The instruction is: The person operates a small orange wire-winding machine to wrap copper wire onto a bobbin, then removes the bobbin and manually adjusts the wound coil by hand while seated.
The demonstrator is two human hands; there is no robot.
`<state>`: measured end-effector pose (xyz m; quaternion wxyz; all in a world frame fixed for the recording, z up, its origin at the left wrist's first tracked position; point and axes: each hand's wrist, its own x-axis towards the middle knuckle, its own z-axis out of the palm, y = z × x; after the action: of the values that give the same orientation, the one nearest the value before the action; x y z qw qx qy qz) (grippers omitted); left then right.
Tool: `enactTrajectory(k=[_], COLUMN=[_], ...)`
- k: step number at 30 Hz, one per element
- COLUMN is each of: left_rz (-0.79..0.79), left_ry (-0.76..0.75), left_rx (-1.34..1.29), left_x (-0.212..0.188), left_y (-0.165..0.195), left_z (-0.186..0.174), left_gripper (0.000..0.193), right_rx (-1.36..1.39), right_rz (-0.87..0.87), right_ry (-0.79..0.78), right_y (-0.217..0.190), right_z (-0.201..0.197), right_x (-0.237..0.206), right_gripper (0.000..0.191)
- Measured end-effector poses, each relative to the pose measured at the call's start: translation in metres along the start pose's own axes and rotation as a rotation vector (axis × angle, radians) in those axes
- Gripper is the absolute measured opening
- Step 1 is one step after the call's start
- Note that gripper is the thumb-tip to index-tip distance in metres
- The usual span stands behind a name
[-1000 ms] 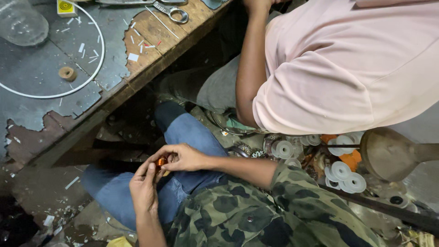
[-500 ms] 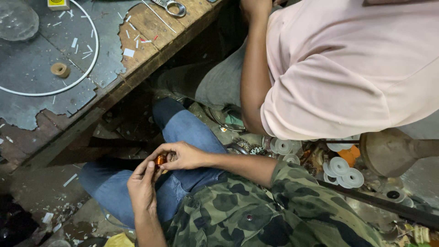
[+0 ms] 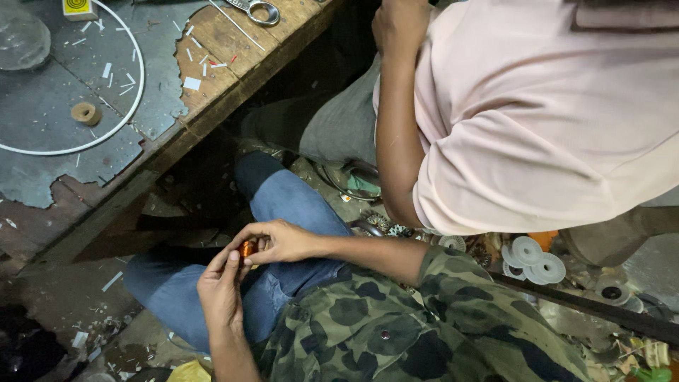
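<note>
Head: both hands [image 3: 247, 272] pinch copper coil [image 3: 247, 249]; axis unclear.

Worn wooden tabletop [image 3: 233, 42] at upper left — grey covering peeling, scattered with white scraps. Dark, littered floor [image 3: 56, 297] below; lighting dim — brighter on the tabletop.

Orange coil [image 3: 246, 249], green-brown camouflage sleeve [image 3: 453, 311], blue jeans [image 3: 290, 212], pale pink shirt [image 3: 537, 113], white ring [image 3: 106, 134] on a grey-brown surface [image 3: 42, 177].
</note>
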<state>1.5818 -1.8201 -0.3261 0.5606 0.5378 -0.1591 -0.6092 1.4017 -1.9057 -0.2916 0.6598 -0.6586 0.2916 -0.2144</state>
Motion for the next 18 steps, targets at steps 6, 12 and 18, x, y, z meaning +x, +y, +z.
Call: enactTrajectory(k=[6, 12, 18], left_rz=[-0.008, 0.003, 0.065], left_ry=[0.000, -0.037, -0.078], left_rx=[0.005, -0.044, -0.005], left_x=[-0.003, -0.003, -0.003], left_y=[0.005, 0.005, 0.003], left_z=[0.003, 0.004, 0.002], left_gripper=[0.027, 0.033, 0.045], right_rx=[0.035, 0.037, 0.298], right_rz=[-0.006, 0.029, -0.028], right_ry=[-0.003, 0.036, 0.041], right_y=[0.001, 0.010, 0.024], right_z=[0.000, 0.002, 0.004], right_x=[-0.001, -0.001, 0.003], right_gripper=[0.040, 0.039, 0.037])
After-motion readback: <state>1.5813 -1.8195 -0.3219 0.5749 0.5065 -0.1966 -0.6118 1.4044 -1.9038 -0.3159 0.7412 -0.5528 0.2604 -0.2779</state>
